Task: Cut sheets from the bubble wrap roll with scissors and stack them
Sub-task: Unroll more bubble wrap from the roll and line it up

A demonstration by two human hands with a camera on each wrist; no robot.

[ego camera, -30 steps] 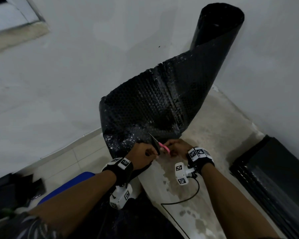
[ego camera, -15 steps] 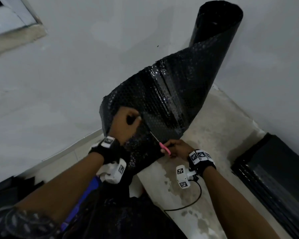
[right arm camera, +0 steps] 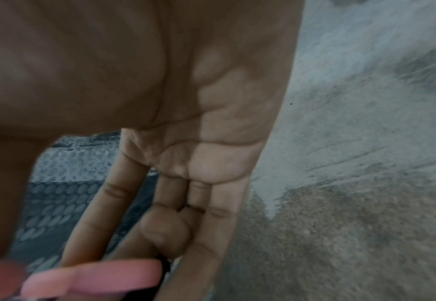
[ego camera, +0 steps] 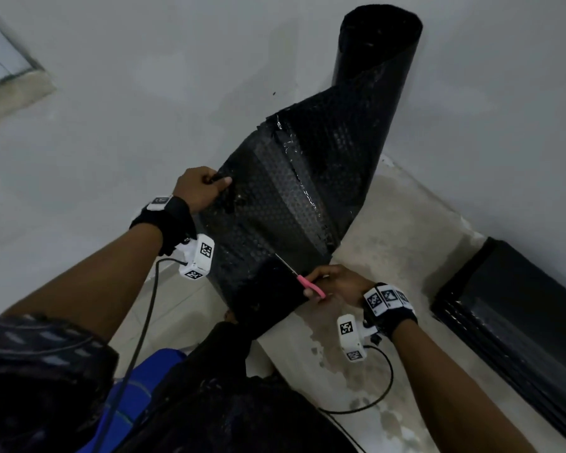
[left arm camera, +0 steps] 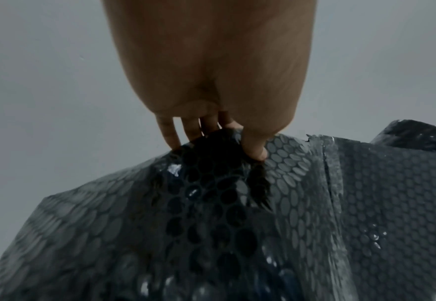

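Note:
A black bubble wrap roll (ego camera: 378, 50) stands upright in the wall corner, and its loose sheet (ego camera: 275, 210) hangs unrolled toward me. My left hand (ego camera: 203, 186) pinches the sheet's upper left edge, thumb in front and fingers behind; the left wrist view shows this grip on the bubble wrap (left arm camera: 224, 203). Pink-handled scissors (ego camera: 303, 281) are held by my right hand (ego camera: 335, 284) at the sheet's lower right edge, blades pointing up into the wrap. The pink handle (right arm camera: 95, 279) fills the bottom of the right wrist view.
A dark flat stack (ego camera: 517, 308) lies on the concrete floor (ego camera: 406, 243) to the right. Grey walls close the corner behind the roll. A blue object (ego camera: 138, 384) and dark material lie near my legs. Camera cables trail from both wrists.
My left hand has let go near the scissors, climbed up the sheet's left edge and lifted it taut. The right hand with the scissors stayed at the lower edge.

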